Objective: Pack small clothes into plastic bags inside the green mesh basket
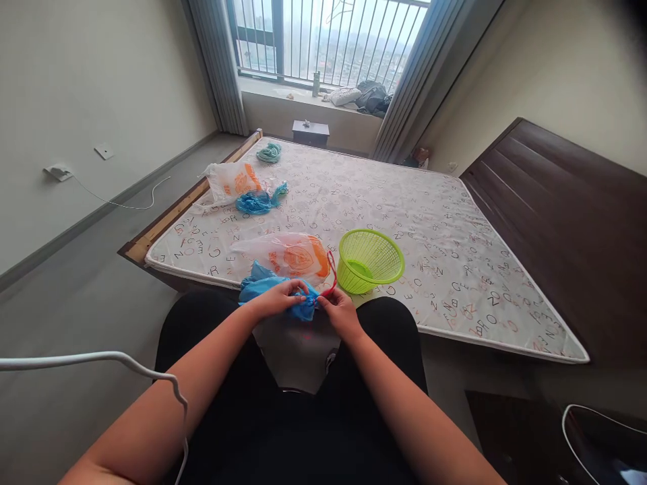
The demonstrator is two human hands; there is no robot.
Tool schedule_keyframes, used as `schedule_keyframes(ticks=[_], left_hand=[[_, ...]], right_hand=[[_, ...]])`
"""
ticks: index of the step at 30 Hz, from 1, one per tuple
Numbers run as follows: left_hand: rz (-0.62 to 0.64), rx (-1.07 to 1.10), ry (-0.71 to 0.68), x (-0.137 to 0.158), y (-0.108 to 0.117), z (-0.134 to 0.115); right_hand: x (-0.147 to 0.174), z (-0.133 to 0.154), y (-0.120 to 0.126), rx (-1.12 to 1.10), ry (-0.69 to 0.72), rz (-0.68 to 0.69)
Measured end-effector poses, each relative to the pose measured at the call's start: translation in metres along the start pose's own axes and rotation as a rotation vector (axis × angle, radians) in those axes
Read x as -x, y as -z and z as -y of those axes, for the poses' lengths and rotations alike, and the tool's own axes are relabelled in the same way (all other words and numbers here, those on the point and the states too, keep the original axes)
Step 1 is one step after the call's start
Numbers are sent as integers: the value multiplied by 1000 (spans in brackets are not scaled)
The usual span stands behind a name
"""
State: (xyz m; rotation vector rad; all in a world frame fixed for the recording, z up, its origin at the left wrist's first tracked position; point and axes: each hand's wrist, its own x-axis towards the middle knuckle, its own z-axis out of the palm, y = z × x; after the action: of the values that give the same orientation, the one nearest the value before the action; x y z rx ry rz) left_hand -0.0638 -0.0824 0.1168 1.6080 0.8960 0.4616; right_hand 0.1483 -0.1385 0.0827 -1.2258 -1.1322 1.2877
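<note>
Plastic bag [259,288], blue and bunched, is by the near edge of the mattress [435,259], between my knees [391,320]. My left hand [277,300] grasps its gathered end, where my right hand [344,314] pinches red string [329,292]. A green basket [375,252] stands just beyond my right hand, beside a white bag [267,249].
</note>
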Motion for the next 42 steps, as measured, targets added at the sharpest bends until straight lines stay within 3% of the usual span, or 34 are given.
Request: schedule_keyframes(ticks=[4,8,12,16,21,27,31,34,38,42], left_hand=[[-43,-256,-42,-2,-1,9],[-81,-374,-66,-3,-6,6],[-59,-373,-121,-6,-20,3],[-61,-355,-153,-11,-33,5],[-100,-303,-155,-13,-27,1],[102,-381,3,-11,-9,4],[-6,-464,-19,-13,-8,8],[-61,-387,-87,-17,-15,9],[-138,-313,-61,-23,-24,13],[-173,-211,-12,-26,-24,17]], right_hand=[[-6,-3,6,55,30,-139],[-6,-3,0,1,50,-172],[-5,4,-2,-121,47,-104],[-5,5,-1,-74,79,-130],[-13,-2,7,-69,-82,-37],[-18,-12,11,-51,-62,-107],[-15,-14,5,9,-26,-107],[-14,-12,2,13,28,-80],[-12,-13,0,32,78,-8],[-9,-14,2,133,46,-93]])
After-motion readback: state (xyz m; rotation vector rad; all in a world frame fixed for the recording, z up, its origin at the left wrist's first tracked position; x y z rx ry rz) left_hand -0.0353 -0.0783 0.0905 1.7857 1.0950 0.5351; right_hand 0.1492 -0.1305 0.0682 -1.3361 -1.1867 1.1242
